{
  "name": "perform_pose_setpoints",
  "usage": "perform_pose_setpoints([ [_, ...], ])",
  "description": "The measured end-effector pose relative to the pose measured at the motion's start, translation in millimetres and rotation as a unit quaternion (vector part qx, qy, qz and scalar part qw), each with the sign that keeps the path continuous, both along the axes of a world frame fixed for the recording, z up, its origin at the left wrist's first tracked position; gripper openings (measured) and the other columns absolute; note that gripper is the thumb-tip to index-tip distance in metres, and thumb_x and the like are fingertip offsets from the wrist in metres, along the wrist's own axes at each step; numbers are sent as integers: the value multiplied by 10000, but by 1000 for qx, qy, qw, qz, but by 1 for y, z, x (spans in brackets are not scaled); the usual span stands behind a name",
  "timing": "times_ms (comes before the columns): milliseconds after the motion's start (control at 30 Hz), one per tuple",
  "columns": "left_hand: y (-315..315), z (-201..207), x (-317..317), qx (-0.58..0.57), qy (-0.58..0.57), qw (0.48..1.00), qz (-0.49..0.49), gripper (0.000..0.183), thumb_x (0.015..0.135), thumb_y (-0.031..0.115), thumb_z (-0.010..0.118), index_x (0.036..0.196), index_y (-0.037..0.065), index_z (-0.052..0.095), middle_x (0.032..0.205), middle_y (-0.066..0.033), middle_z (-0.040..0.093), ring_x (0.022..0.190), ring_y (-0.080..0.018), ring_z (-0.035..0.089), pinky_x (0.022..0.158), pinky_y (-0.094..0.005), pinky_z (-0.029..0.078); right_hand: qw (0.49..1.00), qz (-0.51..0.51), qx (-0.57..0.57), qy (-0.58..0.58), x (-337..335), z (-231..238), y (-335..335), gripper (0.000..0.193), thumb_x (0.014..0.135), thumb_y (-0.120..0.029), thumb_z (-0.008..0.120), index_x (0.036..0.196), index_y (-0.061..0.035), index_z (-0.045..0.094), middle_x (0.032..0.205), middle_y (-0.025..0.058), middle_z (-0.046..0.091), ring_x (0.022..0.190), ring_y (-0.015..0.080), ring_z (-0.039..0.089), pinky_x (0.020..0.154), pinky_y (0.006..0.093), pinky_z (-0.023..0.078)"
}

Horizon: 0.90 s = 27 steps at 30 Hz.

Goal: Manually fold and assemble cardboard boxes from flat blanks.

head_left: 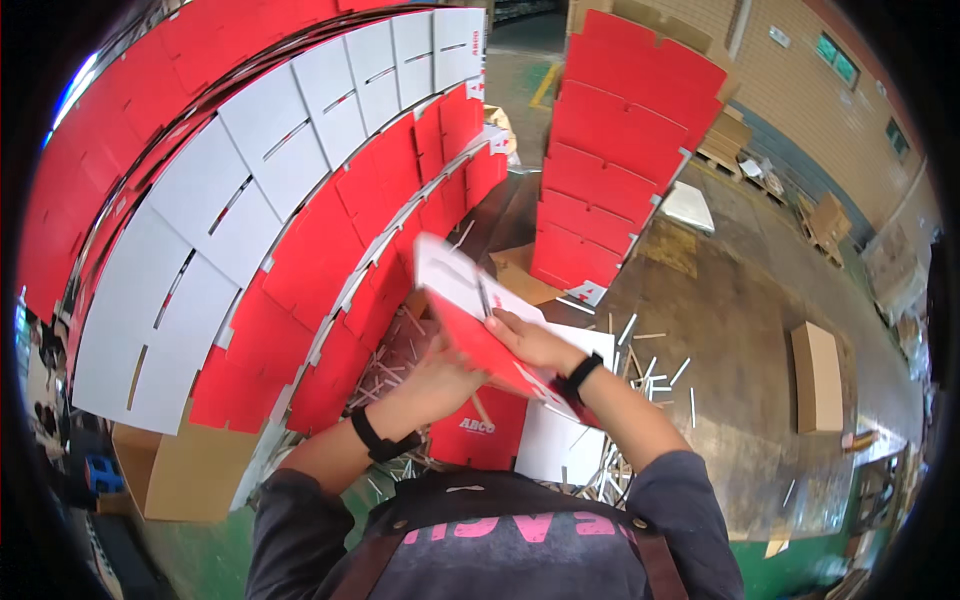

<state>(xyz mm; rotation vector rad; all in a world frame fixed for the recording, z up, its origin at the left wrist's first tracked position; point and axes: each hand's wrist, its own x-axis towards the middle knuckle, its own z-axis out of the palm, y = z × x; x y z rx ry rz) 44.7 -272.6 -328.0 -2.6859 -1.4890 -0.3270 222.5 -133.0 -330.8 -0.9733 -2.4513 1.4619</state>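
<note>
A die-cut cardboard sheet (470, 300), red on one face and white on the other, is tilted in front of me and blurred by motion. My right hand (535, 345) grips it by one side, its thumb on the white part. Close against the red face, my left hand (432, 380) is closed with curled, slightly smeared fingers; what it holds is hidden. A thin strip (481, 408) pokes out below that hand. Beneath lie a flat red sheet (470, 440) and a white sheet (560, 440).
Tall stacked rows of red and white sheets (290, 130) curve along my left. Another red stack (610, 150) stands ahead. Narrow cardboard offcuts (650, 375) litter the floor around me. A brown carton (818, 378) stands at right; an open one (190, 470) is at left.
</note>
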Motion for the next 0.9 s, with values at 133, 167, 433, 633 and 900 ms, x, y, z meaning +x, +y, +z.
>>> perform_pose_setpoints([
  [133, 9, 30, 31, 43, -215, 976, 5, 241, 821, 55, 577, 1062, 55, 568, 1130, -134, 514, 1109, -318, 525, 992, -426, 414, 956, -166, -75, 228, 21, -34, -35, 691, 1037, -508, 345, 1441, 51, 374, 1402, 271, 484, 1339, 324, 449, 1115, 340, 328],
  [167, 12, 29, 33, 45, -303, 951, 30, 238, 827, 55, 578, 1062, 46, 541, 1181, -147, 489, 1128, -311, 509, 982, -416, 427, 940, -193, -76, 271, 25, -40, -42, 662, 1049, -467, 352, 1457, 55, 347, 1413, 275, 471, 1350, 310, 439, 1116, 335, 325],
  [433, 23, 87, 38, -29, -371, 927, -45, 669, 960, 225, 559, 1518, 46, 236, 1575, -215, 181, 1442, -325, 259, 1143, -422, 259, 874, -232, 276, 324, 30, 3, -86, 724, 950, -175, 580, 1519, 30, 182, 1566, 331, 132, 1471, 461, 136, 1182, 487, 174],
  [633, 18, 68, 51, -185, -673, 712, -79, 757, 971, 144, 559, 1561, 50, 94, 1589, -190, 201, 1474, -279, 214, 1185, -409, 176, 851, -52, 496, 164, 50, 88, -23, 600, 928, -353, 594, 1453, -107, 438, 1570, 163, 301, 1459, 361, 256, 1179, 513, 170],
  [900, -5, 63, 28, 81, -470, 871, -120, 329, 986, 366, 513, 1081, 78, 642, 1197, -117, 611, 1208, -270, 542, 1041, -447, 344, 836, -77, 493, 230, 125, 63, -24, 417, 981, -442, 477, 879, -51, 579, 1073, 137, 618, 1199, 339, 531, 1125, 529, 284],
])
